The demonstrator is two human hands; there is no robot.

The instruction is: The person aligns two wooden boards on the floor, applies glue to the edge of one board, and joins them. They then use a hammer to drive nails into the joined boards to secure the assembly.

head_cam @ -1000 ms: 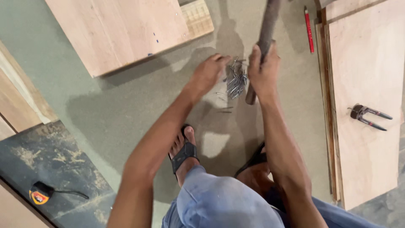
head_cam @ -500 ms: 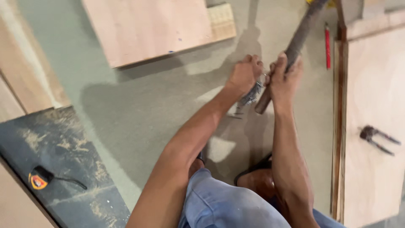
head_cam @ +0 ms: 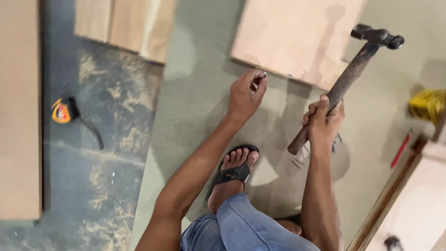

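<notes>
Starting at the far left, a pale wooden board [head_cam: 18,111] lies along the edge of the floor [head_cam: 195,121]; beside it a dark, dust-streaked mat [head_cam: 107,153] carries a small orange-and-black tape measure [head_cam: 62,110] with its strap trailing; more light boards [head_cam: 125,25] sit above it; all of these lie well apart from the hands. Further right, the left hand [head_cam: 246,95] has its fingertips pinched together on a small nail [head_cam: 264,74], held at the near edge of a plywood panel [head_cam: 297,39]; whether the point already touches the wood I cannot tell. For a clean start the nail wants to stand upright, gripped low, and the first taps should be light, I judge, since the pinching fingers sit right under the strike. Next, the right hand [head_cam: 323,118] is wrapped tight round the wooden handle of a hammer [head_cam: 346,81], its dark head raised up and to the right; just beneath it loose nails [head_cam: 302,158] lie scattered on the floor; a sandalled foot [head_cam: 232,174] rests near them. At far right sit a yellow object [head_cam: 427,104], a red pencil [head_cam: 400,151] and another board [head_cam: 418,204].
</notes>
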